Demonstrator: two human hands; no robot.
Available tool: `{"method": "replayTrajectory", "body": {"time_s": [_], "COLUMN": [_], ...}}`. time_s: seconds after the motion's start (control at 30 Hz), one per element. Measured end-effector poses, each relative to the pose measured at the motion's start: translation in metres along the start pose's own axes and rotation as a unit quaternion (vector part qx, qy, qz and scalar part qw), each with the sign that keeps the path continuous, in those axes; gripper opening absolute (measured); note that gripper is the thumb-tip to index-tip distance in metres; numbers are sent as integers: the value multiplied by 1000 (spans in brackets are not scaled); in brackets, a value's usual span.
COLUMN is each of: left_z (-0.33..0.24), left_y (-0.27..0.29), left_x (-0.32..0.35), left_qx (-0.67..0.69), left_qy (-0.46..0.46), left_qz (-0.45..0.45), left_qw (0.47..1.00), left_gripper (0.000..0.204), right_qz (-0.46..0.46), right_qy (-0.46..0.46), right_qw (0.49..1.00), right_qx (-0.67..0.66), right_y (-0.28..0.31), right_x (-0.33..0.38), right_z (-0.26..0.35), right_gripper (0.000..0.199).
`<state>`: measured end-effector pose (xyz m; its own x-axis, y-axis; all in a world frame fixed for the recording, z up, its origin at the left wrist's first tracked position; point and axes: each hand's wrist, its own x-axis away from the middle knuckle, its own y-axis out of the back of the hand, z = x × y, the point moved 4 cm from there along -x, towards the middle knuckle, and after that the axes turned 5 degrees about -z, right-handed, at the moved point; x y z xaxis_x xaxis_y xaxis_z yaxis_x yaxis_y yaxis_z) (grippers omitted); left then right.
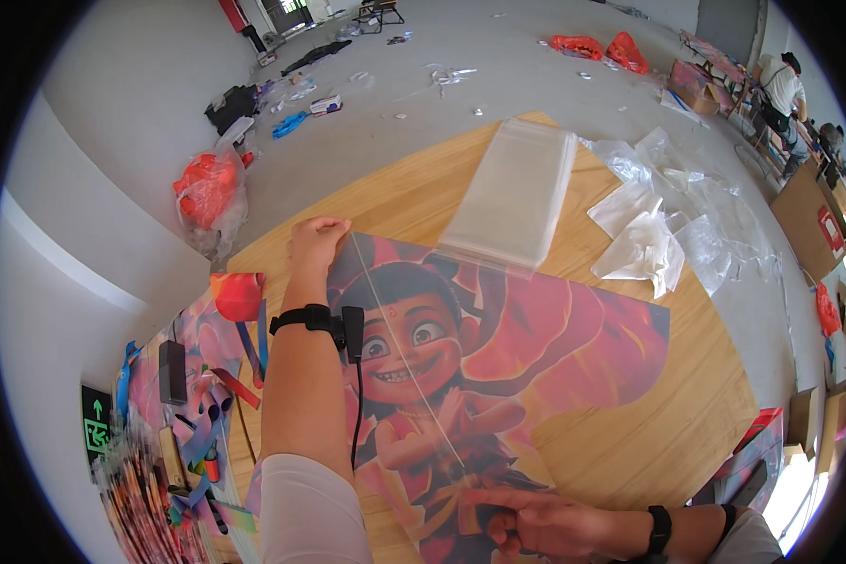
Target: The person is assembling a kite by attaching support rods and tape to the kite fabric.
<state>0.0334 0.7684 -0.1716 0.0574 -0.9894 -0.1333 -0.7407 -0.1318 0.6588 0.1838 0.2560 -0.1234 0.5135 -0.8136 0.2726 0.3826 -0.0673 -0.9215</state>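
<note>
A large printed fabric sheet, shaped like a kite (573, 348), lies on the wooden table, showing a cartoon child in red and orange. A thin pale line, a string or slim rod, runs from its top corner down toward its lower part. At that top corner my left hand (320, 242) is closed in a pinch on the sheet's edge. Lower down, my right hand (540, 522) rests over the sheet near the line's lower end, its fingers curled; what they hold, if anything, is hidden. A stack of clear plastic bags (517, 193) overlaps the sheet's upper edge.
Crumpled white plastic (644, 244) lies on the table (620, 451) at right. Left of my forearm are colourful ribbons (202, 442), a dark box (172, 371) and bundled rods (146, 503). Bagged red material (207, 193) sits on the floor. Far right, a person (782, 94) stands near cardboard boxes.
</note>
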Motion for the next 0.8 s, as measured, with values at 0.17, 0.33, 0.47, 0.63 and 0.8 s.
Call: {"method": "replayTrajectory", "body": {"time_s": [0.17,0.33,0.47,0.63,0.8], "left_z": [-5,-11,-17,-18,-13], "left_y": [-1,3,6,8,6], "left_x": [3,10,15,19,10], "left_qx": [-8,-47,-64,-143,-121], "left_qy": [-30,-30,-16,9,16], "left_qz": [-7,-27,-32,-87,-45], "left_qw": [1000,998,997,986,992], "left_gripper": [26,23,22,48,59], "right_qz": [-9,-2,-3,-8,-7], "right_qy": [6,9,7,3,2], "right_qw": [1000,1000,1000,1000,1000], "right_qx": [-10,-2,-7,-22,-18], "right_y": [2,1,1,2,4], "right_x": [-1,-2,-2,-2,0], "right_z": [-2,-2,-2,-3,-1], "right_gripper": [78,77,77,76,72]}}
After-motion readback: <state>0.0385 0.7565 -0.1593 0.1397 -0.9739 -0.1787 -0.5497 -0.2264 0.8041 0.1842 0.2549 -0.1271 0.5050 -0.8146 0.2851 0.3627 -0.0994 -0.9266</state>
